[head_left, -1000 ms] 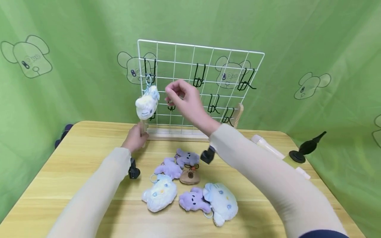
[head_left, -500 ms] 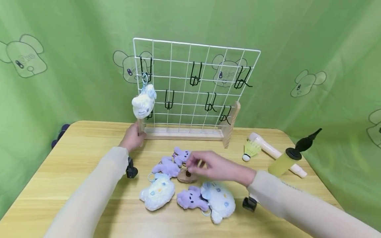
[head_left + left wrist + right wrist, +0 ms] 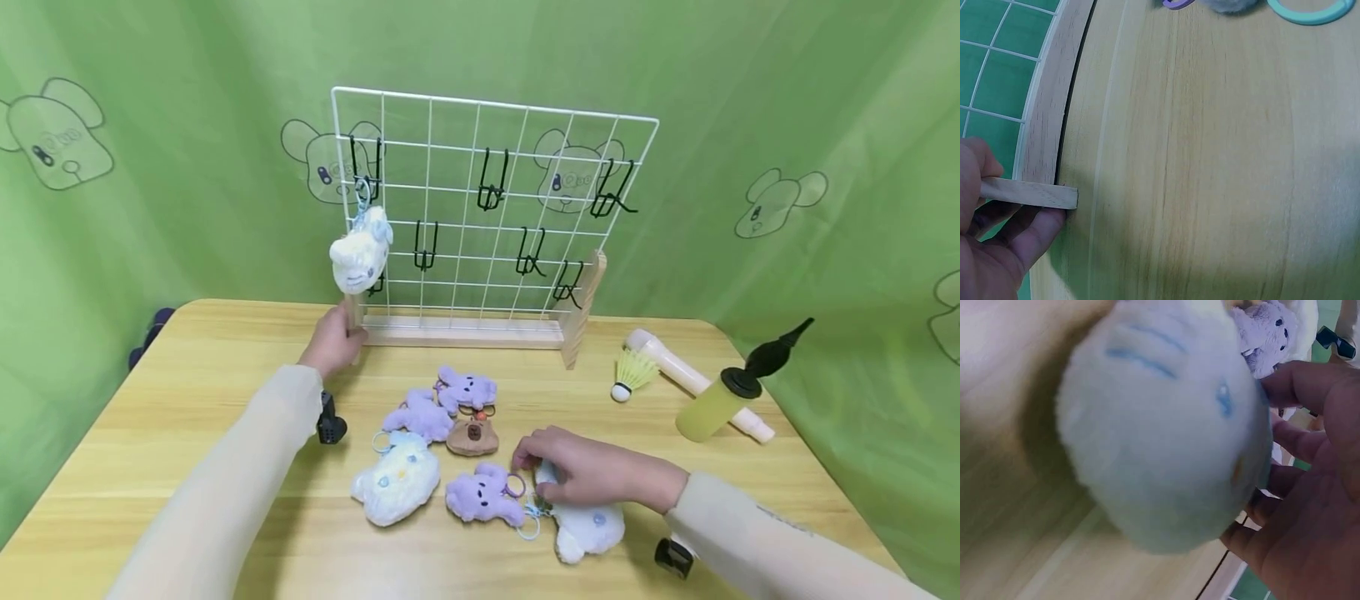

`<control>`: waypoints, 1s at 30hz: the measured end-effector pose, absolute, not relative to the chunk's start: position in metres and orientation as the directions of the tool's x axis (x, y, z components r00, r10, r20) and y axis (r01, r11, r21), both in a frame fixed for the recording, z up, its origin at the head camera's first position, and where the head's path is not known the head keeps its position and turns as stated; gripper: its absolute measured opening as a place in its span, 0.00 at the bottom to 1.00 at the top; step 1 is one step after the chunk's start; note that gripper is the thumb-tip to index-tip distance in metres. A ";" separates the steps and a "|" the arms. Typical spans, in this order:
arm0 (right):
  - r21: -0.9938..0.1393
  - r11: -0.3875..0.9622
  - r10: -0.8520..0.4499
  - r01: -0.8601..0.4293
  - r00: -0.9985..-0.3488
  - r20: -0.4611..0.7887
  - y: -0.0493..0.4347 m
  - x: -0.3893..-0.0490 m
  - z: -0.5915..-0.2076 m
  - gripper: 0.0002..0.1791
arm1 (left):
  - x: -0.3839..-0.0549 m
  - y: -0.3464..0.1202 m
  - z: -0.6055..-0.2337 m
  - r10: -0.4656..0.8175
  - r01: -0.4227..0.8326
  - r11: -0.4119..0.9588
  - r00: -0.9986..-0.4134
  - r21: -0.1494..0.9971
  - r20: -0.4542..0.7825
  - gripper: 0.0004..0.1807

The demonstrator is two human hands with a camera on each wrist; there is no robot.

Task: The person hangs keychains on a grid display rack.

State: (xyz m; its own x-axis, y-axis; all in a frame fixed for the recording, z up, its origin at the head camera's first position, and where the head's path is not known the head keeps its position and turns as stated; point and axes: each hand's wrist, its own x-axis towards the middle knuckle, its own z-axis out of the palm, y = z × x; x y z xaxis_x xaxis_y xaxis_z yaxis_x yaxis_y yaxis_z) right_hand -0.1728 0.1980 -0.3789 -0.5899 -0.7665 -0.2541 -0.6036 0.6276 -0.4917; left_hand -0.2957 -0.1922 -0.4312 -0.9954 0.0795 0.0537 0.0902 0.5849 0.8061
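Still gripping the wooden rack leg (image 3: 1035, 194) with the left hand (image 3: 330, 342), no longer hovering by the brown plush (image 3: 471, 438) but pinching the rightmost white plush (image 3: 591, 529) on the table (image 3: 420, 571) with the right hand (image 3: 592, 471), apparently switching picks lol.

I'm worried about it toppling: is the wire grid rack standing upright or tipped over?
Upright: the wire grid rack stands on its wooden base, and the left hand grips its left wooden support.

We see a fluffy plush toy (image 3: 588, 531) near right, a smooth wood-grained table (image 3: 172, 392), a far metal-wire grid (image 3: 456, 190) and creased cloth (image 3: 480, 42).
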 end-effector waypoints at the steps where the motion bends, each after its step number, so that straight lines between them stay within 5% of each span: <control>1: -0.482 0.637 -0.761 -0.602 -0.591 -0.268 0.199 -0.173 -0.378 0.18 | -0.296 -0.193 -0.430 0.079 0.091 0.587 -0.995 0.805 0.054 0.30; 16: -0.302 0.707 -0.705 -0.640 -0.603 -0.373 0.194 -0.155 -0.388 0.20 | -0.291 -0.189 -0.427 0.069 0.068 0.589 -0.997 0.805 0.034 0.30; 30: -0.305 0.717 -0.697 -0.627 -0.647 -0.308 0.201 -0.153 -0.392 0.17 | -0.292 -0.190 -0.428 0.069 0.069 0.586 -0.997 0.807 0.035 0.32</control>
State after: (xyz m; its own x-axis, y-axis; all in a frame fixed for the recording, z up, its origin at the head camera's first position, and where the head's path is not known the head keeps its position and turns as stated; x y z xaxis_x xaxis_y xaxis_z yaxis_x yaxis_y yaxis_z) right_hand -0.1530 0.2006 -0.3918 -0.6471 -0.6974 -0.3080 -0.6273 0.7167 -0.3048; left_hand -0.2924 -0.1896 -0.4279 -0.9970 0.0689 0.0353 0.0690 0.5864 0.8071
